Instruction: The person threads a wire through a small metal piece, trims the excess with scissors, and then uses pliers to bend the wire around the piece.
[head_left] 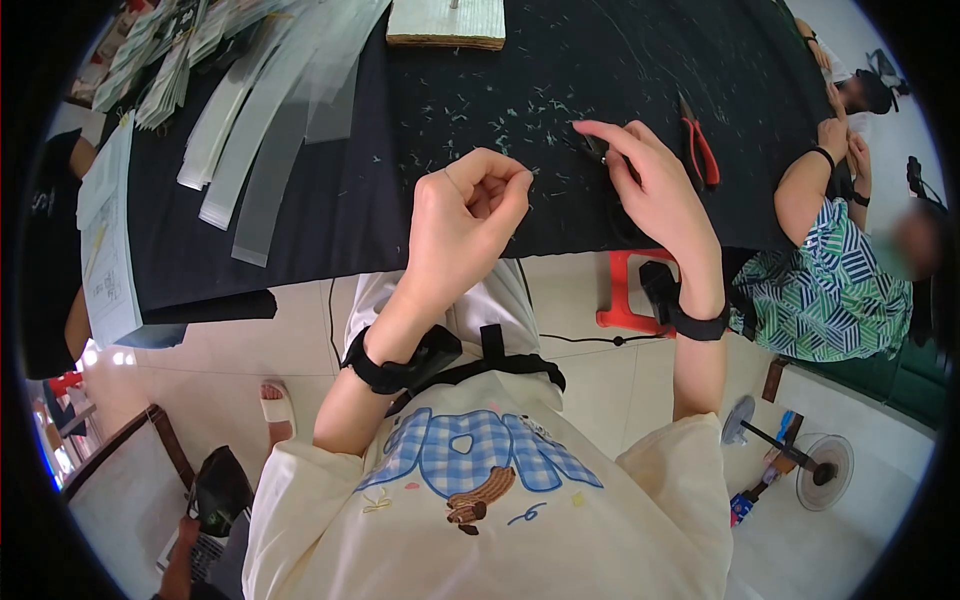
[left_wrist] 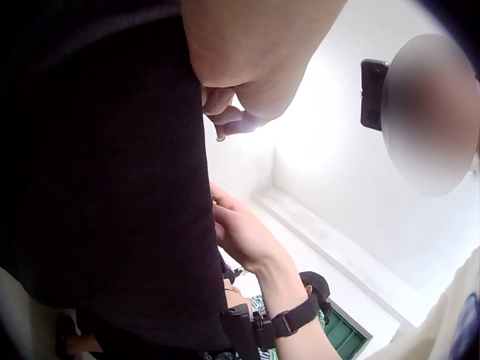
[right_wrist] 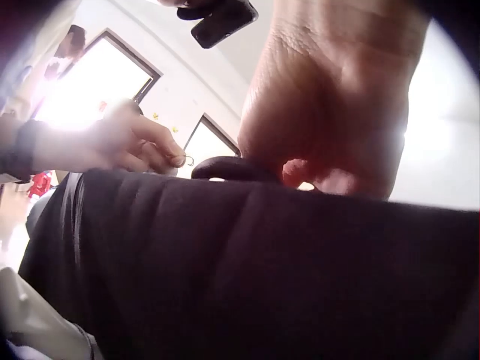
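My left hand (head_left: 465,215) is over the front of the black cloth-covered table (head_left: 340,225), thumb and index fingertip pinched together. In the right wrist view a tiny thin hook-shaped piece (right_wrist: 188,160) sticks out from those fingertips. My right hand (head_left: 655,185) holds a dark hand tool (head_left: 592,150), index finger stretched along the far side. The tool's metal part shows between finger and thumb, and its curved black handle (right_wrist: 225,168) stands out by the palm in the right wrist view. The hand covers most of it, so I cannot tell its exact kind.
Red-handled pliers (head_left: 703,150) lie right of my right hand. Small pale clippings (head_left: 540,110) are scattered across the cloth. A wooden block (head_left: 445,28) with a metal post stands at the back; clear plastic strips (head_left: 270,130) lie left. Another person's arms (head_left: 810,190) are at the right edge.
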